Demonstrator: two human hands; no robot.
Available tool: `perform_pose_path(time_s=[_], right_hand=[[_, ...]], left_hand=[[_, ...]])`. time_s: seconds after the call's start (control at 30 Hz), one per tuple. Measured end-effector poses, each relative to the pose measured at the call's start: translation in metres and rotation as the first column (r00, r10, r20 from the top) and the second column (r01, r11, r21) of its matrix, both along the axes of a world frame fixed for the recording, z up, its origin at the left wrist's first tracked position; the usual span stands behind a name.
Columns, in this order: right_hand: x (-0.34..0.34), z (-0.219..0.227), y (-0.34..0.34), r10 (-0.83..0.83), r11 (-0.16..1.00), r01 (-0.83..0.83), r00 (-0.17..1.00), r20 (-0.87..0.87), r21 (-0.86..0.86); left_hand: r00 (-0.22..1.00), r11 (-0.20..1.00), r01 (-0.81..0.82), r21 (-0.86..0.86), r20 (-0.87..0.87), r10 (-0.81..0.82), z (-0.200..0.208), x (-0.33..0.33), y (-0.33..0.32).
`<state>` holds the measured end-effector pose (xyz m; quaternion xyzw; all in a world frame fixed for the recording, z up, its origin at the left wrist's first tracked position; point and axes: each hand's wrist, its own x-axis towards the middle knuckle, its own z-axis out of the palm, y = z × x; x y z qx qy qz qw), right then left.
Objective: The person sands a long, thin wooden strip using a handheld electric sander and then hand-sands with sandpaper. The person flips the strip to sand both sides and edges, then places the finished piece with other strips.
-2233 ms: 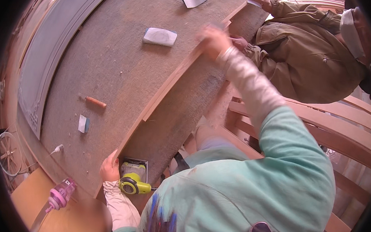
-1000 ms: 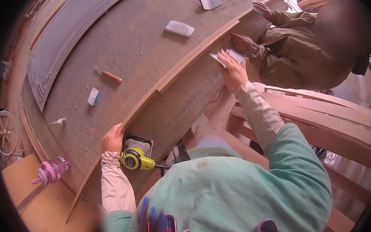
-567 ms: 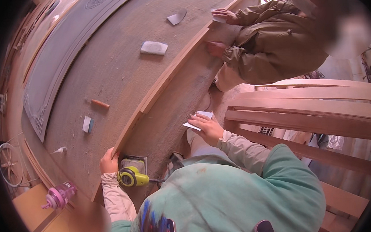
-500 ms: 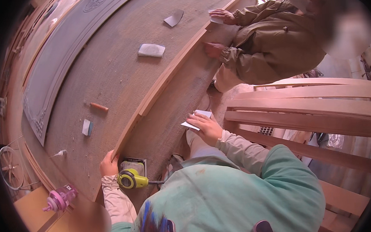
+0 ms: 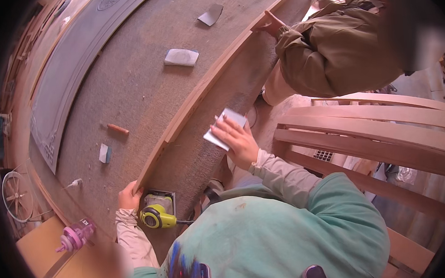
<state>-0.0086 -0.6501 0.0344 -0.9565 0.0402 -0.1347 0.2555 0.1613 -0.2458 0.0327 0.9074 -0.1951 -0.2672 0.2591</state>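
My left hand [image 5: 129, 196] is closed around the near end of a long wooden strip [image 5: 190, 109], which stands on edge along the carpeted table [image 5: 138, 93]. A folded sheet of sandpaper [image 5: 234, 116], pale on its visible side, lies under the fingers of my right hand [image 5: 237, 140]. My right hand holds it just right of the strip, over the table's near side; whether it touches the surface I cannot tell. A green power sander [image 5: 157, 214] sits beside my left hand.
A person in a brown jacket [image 5: 334, 50] has a hand [image 5: 274, 23] on the strip's far part. On the table are a white block [image 5: 181, 57], a grey sheet [image 5: 211, 15], a wooden-handled tool [image 5: 117, 129] and a grey carved panel [image 5: 70, 72]. Curved boards [image 5: 369, 125] stand at right.
My right hand has moved up and slightly left with the sandpaper. The other person has shifted right, and one of their hands now rests at the strip. My left hand stays at the strip's end.
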Motion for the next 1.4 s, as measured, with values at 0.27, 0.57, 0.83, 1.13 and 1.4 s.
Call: perform_pose_path(time_s=[0.27, 0.57, 0.83, 1.13, 1.4], right_hand=[[0.090, -0.026, 0.004, 0.206, 0.978, -0.204, 0.977, 0.050, -0.036], [0.112, -0.031, -0.155, -0.030, 0.971, 0.026, 0.999, -0.011, -0.239], [0.086, -0.033, -0.119, 0.053, 0.979, -0.041, 0.997, 0.054, -0.202], [0.092, -0.045, -0.185, -0.281, 0.946, 0.284, 0.959, 0.042, -0.155], [0.037, -0.033, -0.132, -0.220, 0.973, 0.208, 0.968, 0.124, 0.103]], left_hand=[[0.982, 0.969, 0.189, 0.160, -0.044, -0.185, 0.037, 0.027, -0.104], [0.939, 0.974, 0.216, 0.072, 0.257, -0.228, -0.011, 0.009, -0.130], [0.911, 0.963, 0.267, 0.042, 0.314, -0.266, -0.015, 0.009, -0.130], [0.887, 0.951, 0.300, 0.076, 0.344, -0.307, -0.020, 0.007, -0.127], [0.850, 0.939, 0.284, 0.194, 0.402, -0.340, -0.018, -0.004, -0.129]])
